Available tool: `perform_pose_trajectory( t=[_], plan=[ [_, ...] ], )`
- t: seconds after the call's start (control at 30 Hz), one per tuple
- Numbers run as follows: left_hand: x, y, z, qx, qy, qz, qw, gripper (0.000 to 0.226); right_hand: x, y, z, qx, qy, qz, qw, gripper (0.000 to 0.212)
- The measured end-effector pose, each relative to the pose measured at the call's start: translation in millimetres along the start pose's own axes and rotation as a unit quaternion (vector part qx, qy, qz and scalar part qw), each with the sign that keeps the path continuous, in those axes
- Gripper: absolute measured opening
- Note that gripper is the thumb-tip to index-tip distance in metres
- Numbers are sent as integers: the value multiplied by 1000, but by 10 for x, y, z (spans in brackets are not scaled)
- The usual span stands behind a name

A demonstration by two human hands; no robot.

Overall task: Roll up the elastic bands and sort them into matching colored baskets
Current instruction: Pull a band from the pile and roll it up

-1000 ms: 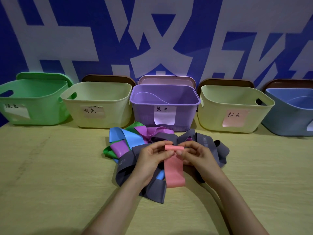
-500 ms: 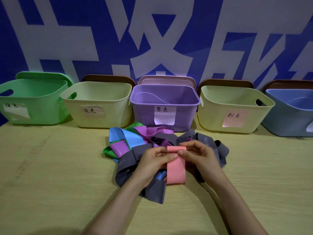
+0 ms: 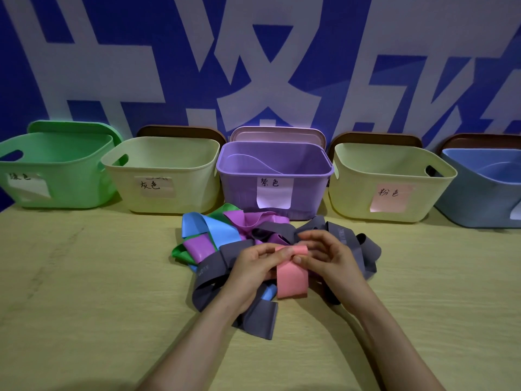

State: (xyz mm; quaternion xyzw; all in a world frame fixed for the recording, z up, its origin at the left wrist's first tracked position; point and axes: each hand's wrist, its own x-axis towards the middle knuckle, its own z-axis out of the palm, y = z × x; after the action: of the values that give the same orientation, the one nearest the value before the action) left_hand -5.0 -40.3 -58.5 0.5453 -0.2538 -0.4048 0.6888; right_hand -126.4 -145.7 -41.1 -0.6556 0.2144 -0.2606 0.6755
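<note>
A pink elastic band (image 3: 291, 280) hangs between my hands, its top end curled into a small roll. My left hand (image 3: 251, 270) and my right hand (image 3: 328, 256) both pinch that roll from either side, above a tangled pile of bands on the table: grey (image 3: 255, 317), purple (image 3: 197, 248), blue (image 3: 201, 227) and green (image 3: 179, 251). Along the wall stands a row of baskets: green (image 3: 56, 170), cream with a grey-word label (image 3: 163, 176), purple (image 3: 275, 176), cream with a pink label (image 3: 390, 182), blue (image 3: 485, 190).
The pale wooden table (image 3: 84, 292) stretches left and right of the pile. Basket lids lean behind the baskets against the blue and white wall. The baskets look empty as far as their insides show.
The hanging part of the pink band has grown shorter as its top end rolled up between my fingers. Both hands stayed over the pile.
</note>
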Motion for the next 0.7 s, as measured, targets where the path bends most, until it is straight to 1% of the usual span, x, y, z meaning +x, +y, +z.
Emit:
perform_pose_trajectory(
  t=[0.1,0.2,0.37,0.5,0.6,0.7],
  plan=[
    [11,12,-12,-25,12,2,1000,29,11,42,9,-29,-19,8,999,37],
    [10,29,-17,-55,30,11,998,17,1,38,24,2,-31,17,999,35],
    [13,25,-7,-59,33,23,997,27,17,31,24,28,-22,17,999,33],
    [20,30,-27,-54,26,32,998,28,1,9,29,25,-35,15,999,32],
    [10,30,-31,-38,21,43,998,29,2,16,51,65,-25,32,997,28],
    [1,27,-18,-24,12,39,999,31,3,37,50,59,-17,21,998,24]
  ],
)
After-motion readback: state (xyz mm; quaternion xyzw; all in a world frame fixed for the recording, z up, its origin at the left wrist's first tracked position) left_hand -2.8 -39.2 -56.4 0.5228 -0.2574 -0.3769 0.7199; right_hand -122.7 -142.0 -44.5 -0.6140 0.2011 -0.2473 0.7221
